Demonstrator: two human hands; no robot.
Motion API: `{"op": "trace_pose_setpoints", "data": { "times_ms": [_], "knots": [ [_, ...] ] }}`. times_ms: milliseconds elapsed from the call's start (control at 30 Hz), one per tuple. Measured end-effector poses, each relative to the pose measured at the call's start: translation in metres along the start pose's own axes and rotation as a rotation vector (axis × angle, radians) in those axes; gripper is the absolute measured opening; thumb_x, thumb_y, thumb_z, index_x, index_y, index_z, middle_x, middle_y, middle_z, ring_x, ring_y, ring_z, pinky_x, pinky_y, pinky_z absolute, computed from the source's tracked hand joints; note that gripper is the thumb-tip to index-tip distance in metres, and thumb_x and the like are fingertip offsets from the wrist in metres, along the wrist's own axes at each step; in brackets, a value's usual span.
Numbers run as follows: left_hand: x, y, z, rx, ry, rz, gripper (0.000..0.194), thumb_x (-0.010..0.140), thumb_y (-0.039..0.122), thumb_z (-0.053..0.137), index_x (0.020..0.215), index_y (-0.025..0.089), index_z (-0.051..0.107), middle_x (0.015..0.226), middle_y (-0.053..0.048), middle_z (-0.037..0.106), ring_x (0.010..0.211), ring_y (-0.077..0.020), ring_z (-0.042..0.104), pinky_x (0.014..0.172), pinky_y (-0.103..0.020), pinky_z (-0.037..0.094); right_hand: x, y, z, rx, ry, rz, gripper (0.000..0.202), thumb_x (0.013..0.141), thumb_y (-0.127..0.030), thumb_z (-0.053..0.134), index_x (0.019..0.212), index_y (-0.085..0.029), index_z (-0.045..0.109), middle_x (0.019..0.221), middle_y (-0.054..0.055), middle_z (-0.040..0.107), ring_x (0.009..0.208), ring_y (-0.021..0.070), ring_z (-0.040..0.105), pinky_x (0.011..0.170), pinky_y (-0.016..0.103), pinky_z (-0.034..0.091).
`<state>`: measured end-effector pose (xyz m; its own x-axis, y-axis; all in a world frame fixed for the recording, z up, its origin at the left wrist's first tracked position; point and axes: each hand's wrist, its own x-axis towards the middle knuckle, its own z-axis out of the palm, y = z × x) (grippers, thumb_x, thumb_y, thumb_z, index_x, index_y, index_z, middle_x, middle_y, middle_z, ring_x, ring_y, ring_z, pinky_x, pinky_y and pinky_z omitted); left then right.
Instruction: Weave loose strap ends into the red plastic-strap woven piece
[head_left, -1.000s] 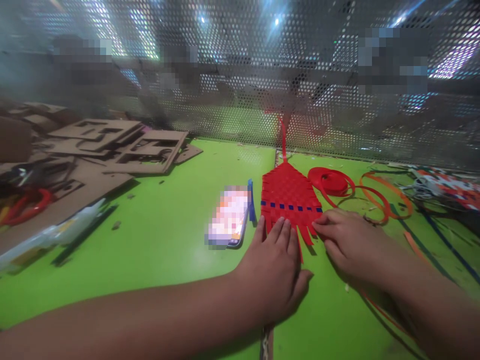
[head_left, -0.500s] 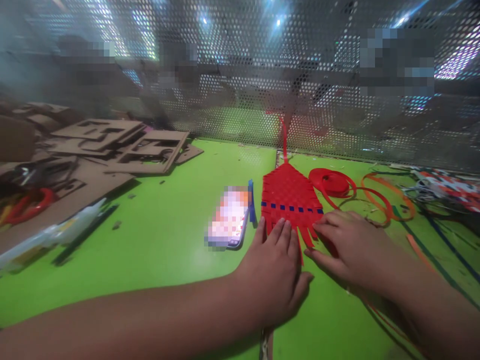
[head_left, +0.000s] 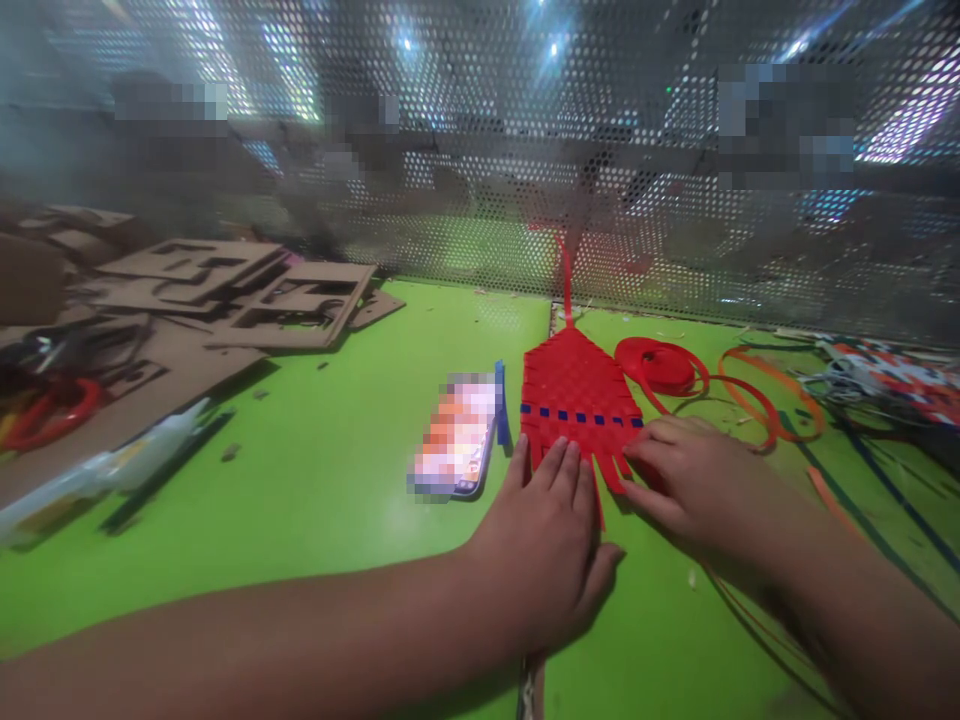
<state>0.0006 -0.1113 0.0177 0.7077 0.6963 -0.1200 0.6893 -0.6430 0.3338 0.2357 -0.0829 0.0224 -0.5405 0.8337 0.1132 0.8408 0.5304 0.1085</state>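
Your left hand (head_left: 551,540) lies flat and spread, its fingertips resting on the lower part of the woven red piece (head_left: 574,375), probably to pin it against the green tabletop (head_left: 337,470) so the weave cannot slide; it grips nothing. Your right hand (head_left: 697,475) is curled at the piece's lower right corner, thumb and fingers beside the loose red strips (head_left: 621,470); whether they pinch one or only touch it, you cannot tell from this angle. The piece lies in front of you, pointed end away, which seems to leave the unwoven ends within reach of both hands. A dark blue band (head_left: 581,418) crosses it just above your fingertips. The coiled red strip (head_left: 664,368) sits just beside it to the right, likely for easy access, and the phone (head_left: 461,430) lies face up on the left, perhaps so its screen can be glanced at; what it displays is blurred out. As for containers, only a translucent plastic sleeve (head_left: 150,465) at far left resembles one, with something yellowish apparently inside, too indistinct to name.
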Motion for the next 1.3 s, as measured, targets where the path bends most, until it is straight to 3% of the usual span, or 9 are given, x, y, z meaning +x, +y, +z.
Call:
{"op": "trace_pose_setpoints", "data": {
  "times_ms": [267, 500, 633, 800, 933, 1100, 1200, 1300],
  "knots": [
    [0.001, 0.001, 0.001, 0.019, -0.009, -0.016, 0.081, 0.113, 0.058, 0.023, 0.171, 0.001, 0.024, 0.175, -0.025, 0.015, 0.166, -0.0405, 0.01, 0.134, -0.068, 0.004, 0.003, -0.002, 0.005, -0.044, 0.101, -0.026, 0.029, 0.104, -0.024, 0.051, 0.086, -0.019, 0.073, 0.084, 0.009, 0.07, 0.08, 0.0265, 0.066, 0.078, 0.041, 0.043],
    [0.001, 0.0, 0.0, 0.017, -0.024, -0.017, 0.08, 0.113, 0.059, 0.021, 0.171, 0.003, 0.021, 0.175, -0.024, 0.013, 0.166, -0.0394, 0.008, 0.134, -0.068, 0.002, 0.007, -0.006, 0.012, -0.049, 0.186, 0.089, 0.029, 0.104, -0.032, 0.053, 0.084, -0.021, 0.07, 0.079, 0.007, 0.07, 0.075, 0.0255, 0.065, 0.072, 0.038, 0.041],
    [0.001, 0.0, 0.0, 0.014, -0.017, -0.015, 0.08, 0.113, 0.059, 0.022, 0.171, 0.003, 0.021, 0.175, -0.024, 0.013, 0.166, -0.0393, 0.008, 0.134, -0.068, 0.001, 0.008, -0.008, 0.013, -0.013, 0.158, 0.189, 0.028, 0.102, -0.035, 0.053, 0.091, -0.021, 0.075, 0.084, 0.008, 0.075, 0.077, 0.028, 0.069, 0.072, 0.04, 0.043],
    [0.0, 0.001, -0.001, 0.008, -0.024, -0.013, 0.081, 0.113, 0.059, 0.021, 0.171, 0.002, 0.022, 0.175, -0.024, 0.013, 0.166, -0.0397, 0.007, 0.133, -0.069, 0.0, 0.011, -0.009, 0.006, 0.104, 0.072, 0.303, 0.03, 0.097, -0.037, 0.058, 0.081, -0.024, 0.078, 0.082, 0.005, 0.077, 0.073, 0.0253, 0.071, 0.066, 0.038, 0.043],
    [0.0, 0.001, 0.001, 0.021, -0.019, -0.026, 0.079, 0.113, 0.059, 0.021, 0.171, 0.004, 0.021, 0.175, -0.023, 0.013, 0.166, -0.0396, 0.007, 0.133, -0.069, 0.002, 0.014, -0.01, -0.002, 0.253, 0.029, 0.402, 0.026, 0.093, -0.038, 0.063, 0.086, -0.027, 0.085, 0.092, 0.004, 0.083, 0.076, 0.0241, 0.075, 0.062, 0.034, 0.046],
    [0.001, -0.001, 0.005, 0.027, 0.012, -0.015, 0.08, 0.113, 0.059, 0.022, 0.171, 0.004, 0.022, 0.175, -0.024, 0.014, 0.166, -0.0407, 0.009, 0.133, -0.069, 0.003, 0.013, -0.003, -0.005, 0.479, -0.03, 0.447, 0.024, 0.091, -0.044, 0.069, 0.093, -0.03, 0.089, 0.101, 0.003, 0.087, 0.086, 0.0255, 0.079, 0.07, 0.034, 0.055],
    [0.001, -0.001, 0.003, 0.022, -0.002, -0.013, 0.081, 0.113, 0.059, 0.021, 0.171, 0.002, 0.022, 0.174, -0.025, 0.014, 0.166, -0.0413, 0.008, 0.133, -0.07, 0.003, 0.014, -0.001, -0.007, 0.553, -0.077, 0.517, 0.028, 0.093, -0.05, 0.068, 0.091, -0.031, 0.089, 0.093, 0.001, 0.087, 0.077, 0.0237, 0.078, 0.066, 0.034, 0.053],
    [0.001, 0.0, 0.001, 0.021, -0.009, -0.016, 0.081, 0.113, 0.059, 0.022, 0.171, 0.001, 0.023, 0.175, -0.025, 0.014, 0.166, -0.041, 0.008, 0.133, -0.07, 0.002, 0.016, -0.003, -0.007, 0.496, -0.045, 0.565, 0.029, 0.093, -0.051, 0.069, 0.084, -0.03, 0.088, 0.074, 0.002, 0.083, 0.064, 0.0228, 0.073, 0.056, 0.033, 0.044]
  ]
}}
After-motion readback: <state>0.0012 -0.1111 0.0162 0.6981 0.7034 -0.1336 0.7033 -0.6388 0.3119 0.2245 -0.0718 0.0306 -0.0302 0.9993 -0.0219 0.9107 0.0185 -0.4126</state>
